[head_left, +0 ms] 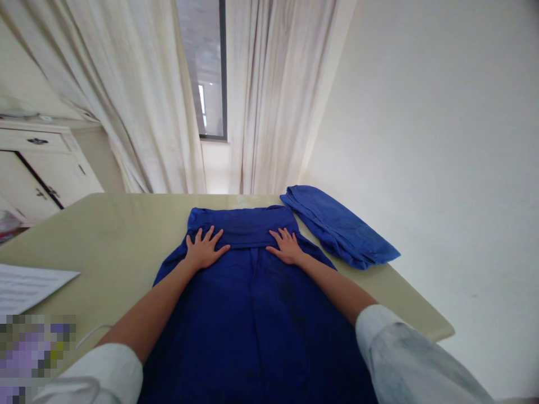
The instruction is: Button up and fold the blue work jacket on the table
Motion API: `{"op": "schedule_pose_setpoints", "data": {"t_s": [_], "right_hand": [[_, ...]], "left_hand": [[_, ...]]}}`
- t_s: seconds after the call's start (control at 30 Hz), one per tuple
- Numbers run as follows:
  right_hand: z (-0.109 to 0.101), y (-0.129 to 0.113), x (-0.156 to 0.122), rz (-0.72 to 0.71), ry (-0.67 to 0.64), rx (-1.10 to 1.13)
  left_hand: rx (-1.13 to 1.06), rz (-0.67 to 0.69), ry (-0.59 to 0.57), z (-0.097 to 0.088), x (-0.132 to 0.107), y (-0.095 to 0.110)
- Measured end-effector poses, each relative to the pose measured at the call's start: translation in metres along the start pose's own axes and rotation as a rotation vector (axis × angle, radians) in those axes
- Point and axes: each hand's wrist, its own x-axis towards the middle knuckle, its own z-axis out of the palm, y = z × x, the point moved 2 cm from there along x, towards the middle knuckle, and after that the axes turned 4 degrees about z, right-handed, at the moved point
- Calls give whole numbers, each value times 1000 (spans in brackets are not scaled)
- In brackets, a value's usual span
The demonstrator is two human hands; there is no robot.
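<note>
A dark blue cloth garment [252, 320] lies spread over the table, its near part running out of the bottom of the view. At its far end a band of the cloth [246, 224] is folded over. My left hand [205, 249] rests on the left side of this band with fingers spread. On the right side of the band my right hand [286, 247] lies flat, fingers apart. Neither hand grips the fabric. Beyond my right hand sits a second, folded blue cloth [341, 227] along the table's right edge.
The pale green table [113, 241] ends at a white wall [442, 168] on the right. Printed paper [29, 286] and a white cable [90, 335] lie at the left. Curtains [147, 112] and a window [208, 73] are behind; a white cabinet [46, 168] stands far left.
</note>
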Motion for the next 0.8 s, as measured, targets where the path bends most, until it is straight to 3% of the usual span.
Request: {"op": "schedule_pose_setpoints", "data": {"t_s": [0.13, 0.3, 0.37, 0.47, 0.6, 0.7, 0.8], "right_hand": [[1, -3, 61, 7, 57, -5], [-6, -14, 88, 12, 172, -62], [-9, -35, 92, -23, 236, -81], [0, -82, 97, -158, 188, -25], [8, -127, 101, -205, 124, 98], [-15, -117, 107, -146, 192, 219], [-68, -66, 106, 23, 405, 386]], "left_hand": [[-29, -70, 60, -1, 38, -15], [-61, -44, 285, -4, 41, -13], [-57, 2, 318, -4, 38, -11], [-86, 46, 366, -6, 35, -12], [-183, 41, 586, -10, 30, -20], [-245, 9, 734, -13, 23, -27], [-285, -67, 799, -12, 19, -33]]}}
